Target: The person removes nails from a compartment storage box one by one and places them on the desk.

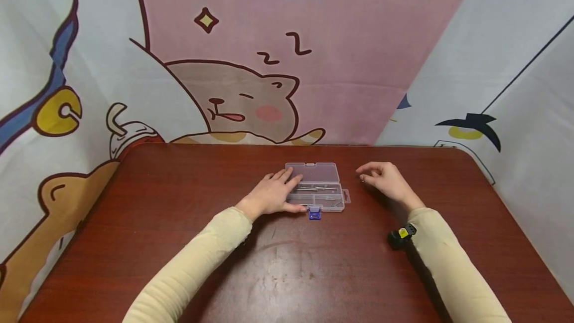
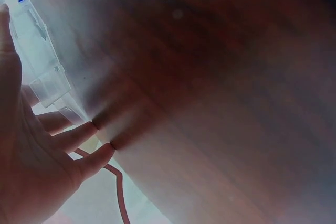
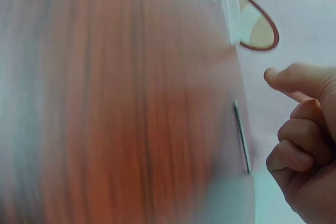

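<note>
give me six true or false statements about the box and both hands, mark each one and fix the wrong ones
1. The clear plastic box stands with its lid open. True.
2. The left hand touches the box. True.
3. The right hand grips the box. False: it is apart from the box, off its right side.
4. The latch is yellow. False: it is blue.
5. A thin metal rod shows in the right wrist view. True.
6. The box is one undivided space. False: dividers split it into compartments.
</note>
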Demonstrator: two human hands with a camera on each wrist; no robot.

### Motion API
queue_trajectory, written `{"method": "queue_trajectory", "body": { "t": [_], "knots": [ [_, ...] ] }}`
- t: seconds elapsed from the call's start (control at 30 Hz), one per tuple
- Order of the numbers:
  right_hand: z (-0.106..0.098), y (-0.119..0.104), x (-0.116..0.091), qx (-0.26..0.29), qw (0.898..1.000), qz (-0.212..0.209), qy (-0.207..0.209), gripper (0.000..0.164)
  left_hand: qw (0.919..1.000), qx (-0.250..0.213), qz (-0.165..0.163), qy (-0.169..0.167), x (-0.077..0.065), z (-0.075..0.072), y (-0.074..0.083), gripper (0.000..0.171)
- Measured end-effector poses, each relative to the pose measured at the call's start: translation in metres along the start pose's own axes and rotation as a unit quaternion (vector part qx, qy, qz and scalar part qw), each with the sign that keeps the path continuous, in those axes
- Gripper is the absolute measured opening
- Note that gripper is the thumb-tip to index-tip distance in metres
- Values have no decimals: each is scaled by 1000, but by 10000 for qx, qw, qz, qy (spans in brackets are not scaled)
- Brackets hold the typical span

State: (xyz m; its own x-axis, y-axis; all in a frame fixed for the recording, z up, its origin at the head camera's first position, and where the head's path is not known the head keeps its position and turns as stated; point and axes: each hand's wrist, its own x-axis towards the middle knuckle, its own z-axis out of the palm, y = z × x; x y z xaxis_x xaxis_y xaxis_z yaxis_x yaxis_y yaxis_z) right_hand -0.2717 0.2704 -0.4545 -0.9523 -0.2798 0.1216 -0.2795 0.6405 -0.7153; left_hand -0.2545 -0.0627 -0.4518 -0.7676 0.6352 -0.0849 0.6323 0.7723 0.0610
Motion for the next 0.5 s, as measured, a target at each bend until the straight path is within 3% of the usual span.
{"method": "queue_trajectory", "body": {
  "t": [0.5],
  "knots": [
    [31, -40, 7, 240, 9972, -621, -329, 13, 10000, -20, 4, 13, 0, 1, 0, 95]
  ]
}}
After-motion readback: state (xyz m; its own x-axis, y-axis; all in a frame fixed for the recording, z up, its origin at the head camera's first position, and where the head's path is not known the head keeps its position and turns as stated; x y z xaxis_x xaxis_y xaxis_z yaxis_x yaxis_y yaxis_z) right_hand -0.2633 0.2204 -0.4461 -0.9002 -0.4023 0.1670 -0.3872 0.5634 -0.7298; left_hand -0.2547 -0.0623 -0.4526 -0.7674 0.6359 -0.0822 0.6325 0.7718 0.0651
